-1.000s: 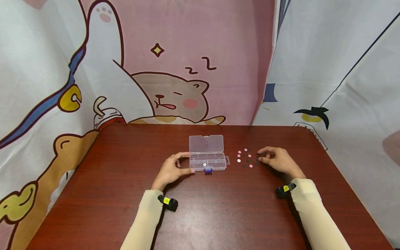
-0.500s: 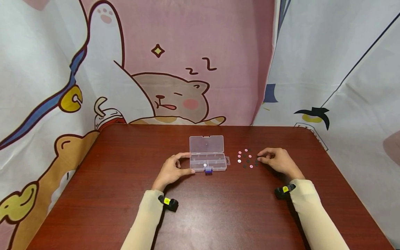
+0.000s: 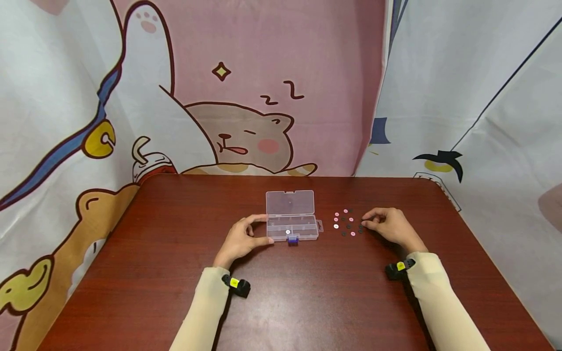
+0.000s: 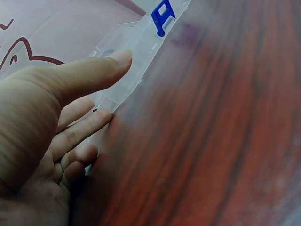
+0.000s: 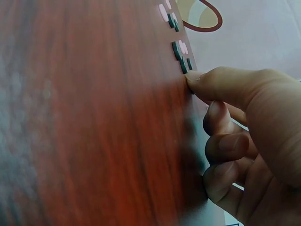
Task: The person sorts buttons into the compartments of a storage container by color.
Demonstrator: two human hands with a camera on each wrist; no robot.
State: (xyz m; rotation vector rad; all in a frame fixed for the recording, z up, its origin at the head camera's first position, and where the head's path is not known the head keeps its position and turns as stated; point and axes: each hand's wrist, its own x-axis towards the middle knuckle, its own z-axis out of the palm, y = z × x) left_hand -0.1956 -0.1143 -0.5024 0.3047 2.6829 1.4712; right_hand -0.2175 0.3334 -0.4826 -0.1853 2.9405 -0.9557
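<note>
A clear plastic compartment box (image 3: pixel 278 220) lies on the table, its lid (image 3: pixel 290 203) raised at the back and a blue latch (image 3: pixel 292 241) at the front. One white button (image 3: pixel 288 232) sits in a front compartment. My left hand (image 3: pixel 239 241) holds the box's left end, thumb at the front corner and index finger at the back. To the right lie several small buttons, pink (image 3: pixel 353 234), black (image 3: pixel 344 234) and white (image 3: pixel 336 226). At their right edge my right hand (image 3: pixel 390 225) pinches a black button (image 5: pixel 191 89) between thumb and index finger, mostly hidden by the thumb.
The brown wooden table (image 3: pixel 307 302) reaches back to a cartoon-printed curtain (image 3: pixel 333 97). A clear hanging tab (image 3: pixel 320 225) sticks out from the box's right end, towards the loose buttons. Each wrist wears a small black camera (image 3: pixel 239 286).
The right thumb and index fingertips have drawn slightly closer together at the black button. The left hand and the box stay where they were.
</note>
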